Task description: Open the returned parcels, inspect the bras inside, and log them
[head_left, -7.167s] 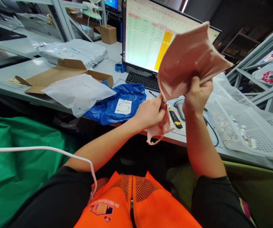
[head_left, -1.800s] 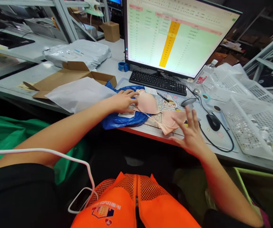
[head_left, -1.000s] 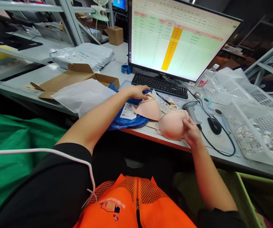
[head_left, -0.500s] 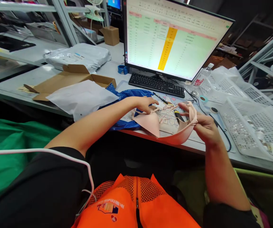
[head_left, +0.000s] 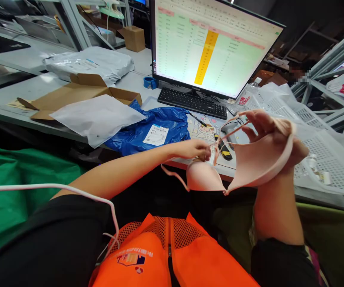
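Observation:
A pale pink bra (head_left: 249,167) hangs in the air over the table's front edge, held by both my hands. My right hand (head_left: 275,137) cups one cup from behind, fingers curled over its top edge and straps. My left hand (head_left: 194,149) pinches the strap or edge beside the other cup (head_left: 203,179), which droops below the table edge. A loose strap dangles to the left of that cup. Behind the hands lie a blue plastic mailer bag (head_left: 150,129) with a white label and a yellow-black utility knife (head_left: 224,149).
A monitor (head_left: 210,48) with a spreadsheet and a black keyboard (head_left: 192,103) stand behind. A flat cardboard box (head_left: 70,95) and a white poly bag (head_left: 97,117) lie to the left. White perforated trays (head_left: 327,159) fill the right. A green bin liner (head_left: 16,191) sits lower left.
The bra lay on the table with my hands pressing its cups. Both hands then lifted it off the table toward me, and the right hand has risen with one cup.

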The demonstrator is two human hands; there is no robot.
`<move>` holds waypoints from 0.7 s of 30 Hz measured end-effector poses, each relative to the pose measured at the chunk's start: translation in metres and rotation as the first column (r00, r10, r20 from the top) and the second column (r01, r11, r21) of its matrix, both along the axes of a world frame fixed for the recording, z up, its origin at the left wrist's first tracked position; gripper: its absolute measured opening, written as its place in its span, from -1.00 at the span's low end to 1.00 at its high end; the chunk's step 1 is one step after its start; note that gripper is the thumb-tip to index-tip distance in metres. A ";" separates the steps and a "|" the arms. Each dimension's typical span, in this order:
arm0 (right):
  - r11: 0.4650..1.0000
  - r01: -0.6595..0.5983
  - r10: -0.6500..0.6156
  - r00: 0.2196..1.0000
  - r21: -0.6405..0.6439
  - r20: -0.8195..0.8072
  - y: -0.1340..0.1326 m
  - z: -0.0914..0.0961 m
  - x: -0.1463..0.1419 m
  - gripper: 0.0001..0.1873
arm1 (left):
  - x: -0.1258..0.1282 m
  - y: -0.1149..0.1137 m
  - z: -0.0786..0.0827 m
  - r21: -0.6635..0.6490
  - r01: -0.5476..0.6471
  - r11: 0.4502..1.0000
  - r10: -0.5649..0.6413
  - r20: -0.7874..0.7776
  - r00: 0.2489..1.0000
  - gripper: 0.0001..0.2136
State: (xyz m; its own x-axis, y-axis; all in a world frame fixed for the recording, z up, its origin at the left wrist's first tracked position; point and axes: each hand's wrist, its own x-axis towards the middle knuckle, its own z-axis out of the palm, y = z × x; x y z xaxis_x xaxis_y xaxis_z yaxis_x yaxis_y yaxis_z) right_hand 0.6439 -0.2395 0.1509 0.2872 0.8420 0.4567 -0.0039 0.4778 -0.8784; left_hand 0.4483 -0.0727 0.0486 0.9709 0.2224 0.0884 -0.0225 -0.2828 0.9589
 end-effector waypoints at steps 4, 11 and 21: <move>0.999 0.023 -0.025 0.997 -0.029 -0.069 -0.008 -0.014 0.021 -0.77 | -0.021 0.020 0.016 -0.453 -0.301 0.839 0.380 0.094 0.920 -0.71; 0.985 -0.164 0.151 0.967 -0.046 -0.207 0.019 -0.034 0.038 -0.51 | -0.070 0.015 0.082 -0.530 -0.291 0.796 0.363 0.034 0.931 -0.66; 0.941 -0.228 0.188 0.967 -0.249 -0.175 0.043 -0.070 0.004 -0.55 | -0.083 -0.017 0.092 -0.310 -0.484 0.818 0.549 0.170 0.819 -0.45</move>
